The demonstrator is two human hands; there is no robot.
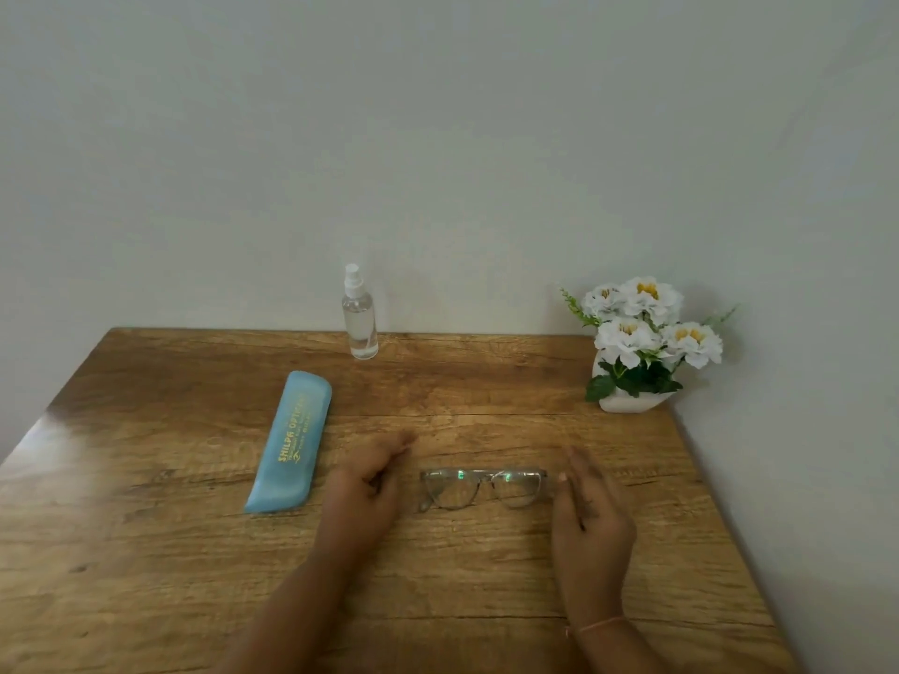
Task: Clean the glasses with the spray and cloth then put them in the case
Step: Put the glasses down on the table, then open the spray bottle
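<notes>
A pair of clear-framed glasses (481, 487) lies folded on the wooden table (194, 552), lenses toward me. My left hand (372, 484) hovers just left of the frame, fingers relaxed and apart from it. My right hand (586, 503) stands on its edge at the frame's right end, fingers straight, thumb tip touching or nearly touching the hinge. A light blue soft case (292, 442) with yellow lettering lies to the left. A clear spray bottle (359, 314) stands upright at the table's back edge. No cloth is in view.
A white pot of white flowers (642, 342) stands at the back right corner. A grey wall runs behind and along the right side of the table. The table's left edge slants away at the left.
</notes>
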